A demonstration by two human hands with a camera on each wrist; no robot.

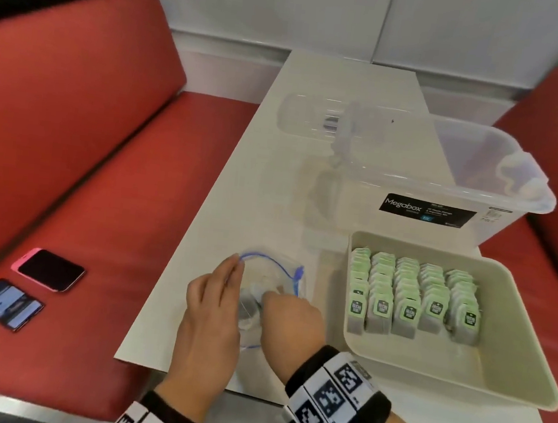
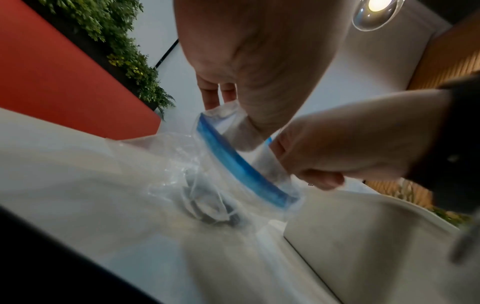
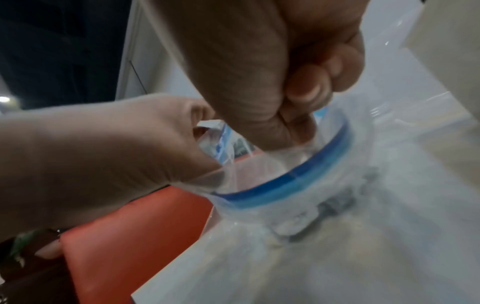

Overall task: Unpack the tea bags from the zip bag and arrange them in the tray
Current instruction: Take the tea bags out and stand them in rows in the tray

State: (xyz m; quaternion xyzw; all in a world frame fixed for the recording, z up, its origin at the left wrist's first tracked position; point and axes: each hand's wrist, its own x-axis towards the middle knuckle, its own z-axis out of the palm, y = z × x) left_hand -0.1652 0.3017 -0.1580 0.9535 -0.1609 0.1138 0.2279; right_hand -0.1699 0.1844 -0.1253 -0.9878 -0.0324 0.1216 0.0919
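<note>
A clear zip bag [image 1: 279,275] with a blue zip strip lies on the white table [image 1: 223,205], its mouth held open. My left hand [image 1: 229,282] pinches the near-left rim of the mouth [image 2: 207,131]. My right hand [image 1: 276,304] reaches into the mouth with curled fingers [image 3: 309,92]; whether they hold anything is hidden by plastic and blur. A dark clump of tea bags [image 2: 207,205] sits low inside the bag [image 3: 335,205]. To the right, a beige tray [image 1: 505,338] holds several rows of green-tagged tea bags [image 1: 410,294] standing upright.
A clear storage box [image 1: 429,179] stands behind the tray, its lid [image 1: 308,119] lying further back. Two phones [image 1: 51,270] [image 1: 8,303] rest on the red bench [image 1: 102,175] at left. The tray's near half is bare.
</note>
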